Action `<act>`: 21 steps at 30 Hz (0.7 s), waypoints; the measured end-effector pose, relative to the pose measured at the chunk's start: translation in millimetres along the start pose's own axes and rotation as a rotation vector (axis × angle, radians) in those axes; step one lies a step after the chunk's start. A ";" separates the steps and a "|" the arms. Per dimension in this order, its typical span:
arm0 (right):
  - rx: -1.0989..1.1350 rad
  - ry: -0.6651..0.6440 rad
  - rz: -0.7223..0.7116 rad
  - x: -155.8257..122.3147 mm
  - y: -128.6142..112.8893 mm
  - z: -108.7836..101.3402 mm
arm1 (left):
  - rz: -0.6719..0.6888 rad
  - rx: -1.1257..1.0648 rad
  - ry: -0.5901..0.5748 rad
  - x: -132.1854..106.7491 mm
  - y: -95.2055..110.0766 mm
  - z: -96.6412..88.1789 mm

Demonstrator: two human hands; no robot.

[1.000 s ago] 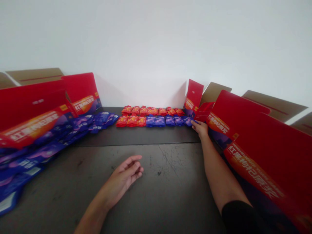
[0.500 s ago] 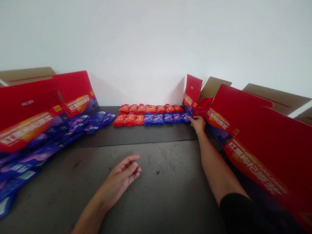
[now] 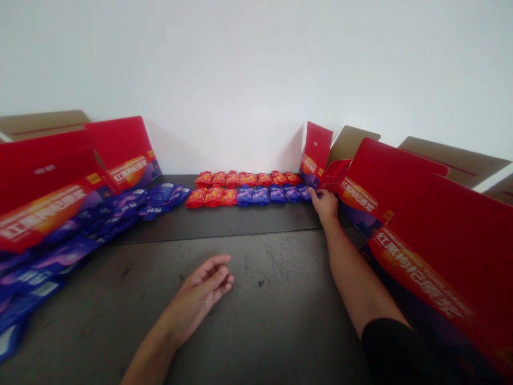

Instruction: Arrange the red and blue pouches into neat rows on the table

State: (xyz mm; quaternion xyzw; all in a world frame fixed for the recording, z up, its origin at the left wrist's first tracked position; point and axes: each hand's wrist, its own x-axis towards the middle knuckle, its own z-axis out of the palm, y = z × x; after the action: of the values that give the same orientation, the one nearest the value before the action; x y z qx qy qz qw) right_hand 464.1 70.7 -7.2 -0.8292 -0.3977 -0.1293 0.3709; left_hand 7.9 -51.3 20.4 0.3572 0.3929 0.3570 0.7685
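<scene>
My left hand (image 3: 206, 283) hovers over the near part of the dark table, palm inward. Its fingers are loosely curled and apart, with nothing in them. At the far right my right hand (image 3: 326, 206) reaches to the end of the front row of pouches. Its thumb is stretched out against the last purple pouch (image 3: 305, 193), apart from the other fingers, whose tips are partly hidden; I see nothing held. This front row has red pouches (image 3: 214, 197) on the left and purple pouches (image 3: 261, 196) on the right. Behind it lies a row of red pouches (image 3: 248, 179).
Open red cartons (image 3: 417, 208) stand along the right side, and a smaller red flap (image 3: 315, 152) rises beside my right hand. More red cartons (image 3: 122, 147) are at the left, with a heap of purple pouches (image 3: 80, 240) before them. A white wall (image 3: 236, 80) closes off the back.
My right hand's thumb has spread away from its fingers and shifted slightly left and up at the row's end. My left hand has hardly moved. The pouches look the same.
</scene>
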 end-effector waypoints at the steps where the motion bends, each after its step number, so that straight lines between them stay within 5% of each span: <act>1: -0.008 0.000 -0.008 -0.9 -0.2 -1.6 | -0.001 -0.002 0.001 -0.1 0.2 0.1; 11: 0.001 -0.010 -0.014 -10.4 -0.7 -14.2 | -0.002 -0.019 -0.003 1.4 -0.2 0.5; 15: 0.038 0.115 -0.021 -17.6 -9.3 -25.7 | 0.008 -0.029 -0.025 2.7 -0.9 -0.3; 18: 0.111 0.253 -0.128 -24.6 -33.1 -37.3 | 0.020 -0.048 -0.050 3.6 -2.4 -1.4; 21: 0.238 0.257 -0.270 -42.6 -84.9 -52.5 | 0.049 -0.084 -0.087 4.6 -5.1 -2.6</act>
State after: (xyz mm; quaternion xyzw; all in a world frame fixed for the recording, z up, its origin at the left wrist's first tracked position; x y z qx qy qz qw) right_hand 376.5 43.7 50.9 -0.6956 -0.4669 -0.2348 0.4930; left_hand 9.0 -49.3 13.5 0.3492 0.3349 0.3759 0.7903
